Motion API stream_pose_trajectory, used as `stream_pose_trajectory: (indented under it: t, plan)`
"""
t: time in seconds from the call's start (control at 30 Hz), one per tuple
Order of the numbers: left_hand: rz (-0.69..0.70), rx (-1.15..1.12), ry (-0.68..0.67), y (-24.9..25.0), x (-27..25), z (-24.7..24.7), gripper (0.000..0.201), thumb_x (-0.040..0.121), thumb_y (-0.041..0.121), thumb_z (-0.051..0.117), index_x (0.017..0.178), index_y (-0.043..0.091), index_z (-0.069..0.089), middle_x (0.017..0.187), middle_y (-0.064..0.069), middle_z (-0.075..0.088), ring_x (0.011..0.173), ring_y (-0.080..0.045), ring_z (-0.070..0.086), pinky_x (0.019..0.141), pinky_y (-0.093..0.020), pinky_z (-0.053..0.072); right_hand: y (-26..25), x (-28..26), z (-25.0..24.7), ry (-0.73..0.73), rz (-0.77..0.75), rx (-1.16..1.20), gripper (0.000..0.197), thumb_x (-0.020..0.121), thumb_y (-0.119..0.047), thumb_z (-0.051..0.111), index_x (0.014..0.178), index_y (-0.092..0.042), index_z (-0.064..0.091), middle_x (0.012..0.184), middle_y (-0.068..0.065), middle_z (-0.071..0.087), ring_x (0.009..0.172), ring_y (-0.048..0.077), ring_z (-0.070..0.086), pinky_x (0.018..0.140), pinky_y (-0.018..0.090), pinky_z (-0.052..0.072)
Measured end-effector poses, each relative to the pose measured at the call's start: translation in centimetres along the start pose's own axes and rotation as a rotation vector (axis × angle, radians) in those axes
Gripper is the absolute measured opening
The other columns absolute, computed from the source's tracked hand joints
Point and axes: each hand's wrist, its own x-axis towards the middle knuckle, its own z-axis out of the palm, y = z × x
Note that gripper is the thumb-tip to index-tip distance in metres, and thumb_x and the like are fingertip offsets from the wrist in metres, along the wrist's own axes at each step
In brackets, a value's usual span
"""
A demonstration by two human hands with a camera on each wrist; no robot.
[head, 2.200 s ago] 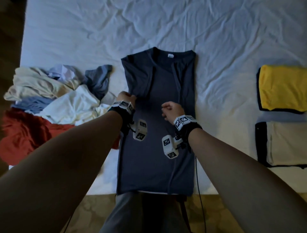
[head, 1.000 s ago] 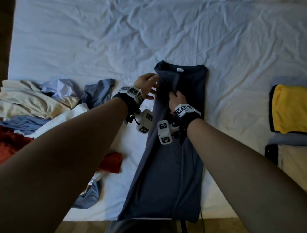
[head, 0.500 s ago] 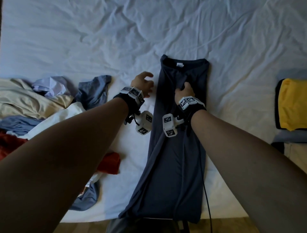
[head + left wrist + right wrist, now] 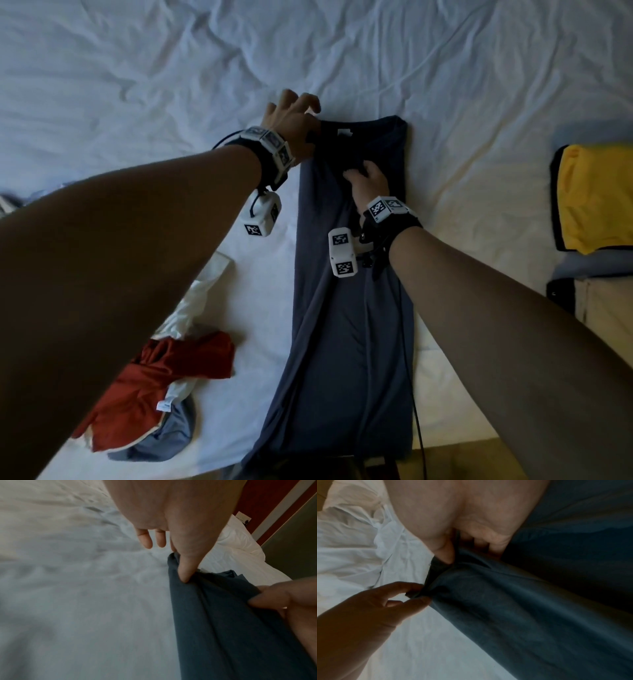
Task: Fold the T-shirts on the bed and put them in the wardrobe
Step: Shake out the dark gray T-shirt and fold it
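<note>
Between hands (image 4: 329, 150): navy T-shirt (image 4: 346, 325), collar pinched.

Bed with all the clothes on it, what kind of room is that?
Most likely a bedroom, maybe in a hotel. A wrinkled white bed sheet fills the view, a white pillow lies at its head, and folded T-shirts sit stacked aside.

Navy T-shirt (image 4: 352, 308): soft matt knit cloth, faint sheen along the folds in the right wrist view. Bed sheet (image 4: 137, 85): white woven cloth, matt, heavily creased. At 3 o'clock yellow folded shirt (image 4: 596, 195), matt cloth; at 7 o'clock red garment (image 4: 164, 383), matt, crumpled.
</note>
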Motion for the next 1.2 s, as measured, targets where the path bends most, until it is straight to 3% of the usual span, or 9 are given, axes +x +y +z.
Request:
stream_pose_trajectory:
  t: [0.17,0.3,0.47,0.7,0.8,0.9,1.0,1.07,1.2]
  plan:
    - [-0.093,-0.100,-0.059,-1.5,0.6,-0.4,0.017,0.080,0.042,0.049,0.096,0.037,0.055,0.107,-0.008,0.056,0.109,-0.036,0.046,0.095,-0.042,0.036,-0.7,1.1,0.6,0.041,-0.061,-0.122,0.010,0.092,-0.014,0.054,0.085,-0.009,0.060,0.075,0.005,0.056,0.064,0.016,0.049,0.065,0.025,0.037]
    - [-0.227,-0.094,-0.032,-2.8,0.4,-0.2,0.021,0.089,0.033,0.054,0.109,0.030,0.058,0.106,-0.013,0.052,0.101,-0.037,0.047,0.086,-0.038,0.034,-0.7,1.6,0.4,0.068,-0.088,-0.336,0.023,0.091,-0.023,0.055,0.089,-0.001,0.063,0.084,0.017,0.065,0.072,0.030,0.057,0.054,0.022,0.029]
    - [-0.334,-0.277,0.034,-2.2,0.2,0.5,0.039,0.080,0.018,0.063,0.118,0.023,0.056,0.115,-0.006,0.063,0.105,-0.030,0.058,0.091,-0.039,0.044,-0.9,1.7,0.3,0.071,-0.028,-0.382,0.035,0.087,-0.032,0.065,0.117,-0.015,0.061,0.109,0.006,0.069,0.097,0.022,0.064,0.074,0.021,0.039]
    - [-0.556,-0.612,0.151,-0.9,-3.7,2.0,0.042,0.079,0.021,0.068,0.118,0.014,0.054,0.115,-0.011,0.060,0.099,-0.031,0.061,0.080,-0.034,0.051,-0.9,-1.3,-0.9,-0.033,0.085,-0.391,0.040,0.088,-0.032,0.063,0.122,-0.013,0.054,0.103,0.004,0.060,0.085,0.022,0.059,0.072,0.026,0.042]
    - [-0.660,-0.723,0.066,0.0,-6.5,3.0,0.033,0.081,0.025,0.071,0.110,0.017,0.058,0.108,-0.009,0.065,0.093,-0.030,0.064,0.081,-0.039,0.056,-0.2,-3.4,-0.7,-0.124,0.121,-0.375,0.037,0.083,-0.027,0.062,0.109,-0.001,0.062,0.090,0.015,0.067,0.087,0.036,0.068,0.078,0.044,0.058]
    - [-0.676,-0.795,-0.032,0.9,-9.3,4.5,0.019,0.080,0.026,0.072,0.096,0.019,0.064,0.103,-0.012,0.069,0.092,-0.030,0.067,0.082,-0.042,0.057,1.6,-5.2,-0.7,-0.212,0.164,-0.363,0.045,0.081,-0.025,0.062,0.113,0.007,0.060,0.085,0.019,0.066,0.093,0.040,0.068,0.083,0.058,0.055]
    - [-0.697,-0.917,-0.137,2.4,-13.3,6.2,0.009,0.087,0.018,0.065,0.093,0.011,0.066,0.096,-0.017,0.071,0.087,-0.032,0.070,0.079,-0.045,0.059,4.4,-7.7,-0.8,-0.276,0.222,-0.368,0.026,0.082,-0.024,0.060,0.090,0.000,0.067,0.095,0.021,0.070,0.097,0.038,0.067,0.087,0.056,0.055]
    - [-0.740,-1.028,-0.191,3.6,-16.4,7.3,0.013,0.092,0.014,0.060,0.100,0.005,0.064,0.095,-0.015,0.069,0.078,-0.028,0.067,0.067,-0.038,0.058,5.7,-10.4,-0.9,-0.308,0.305,-0.274,0.017,0.088,-0.020,0.057,0.076,-0.011,0.064,0.093,0.014,0.069,0.089,0.028,0.066,0.088,0.045,0.056]
    - [-0.828,-1.104,-0.259,5.8,-22.9,9.9,0.011,0.094,0.015,0.058,0.099,0.006,0.061,0.087,-0.010,0.065,0.069,-0.023,0.062,0.060,-0.031,0.053,8.9,-15.2,-1.6,-0.350,0.421,-0.148,0.020,0.097,-0.014,0.049,0.079,-0.014,0.056,0.091,0.002,0.062,0.091,0.016,0.059,0.082,0.034,0.049]
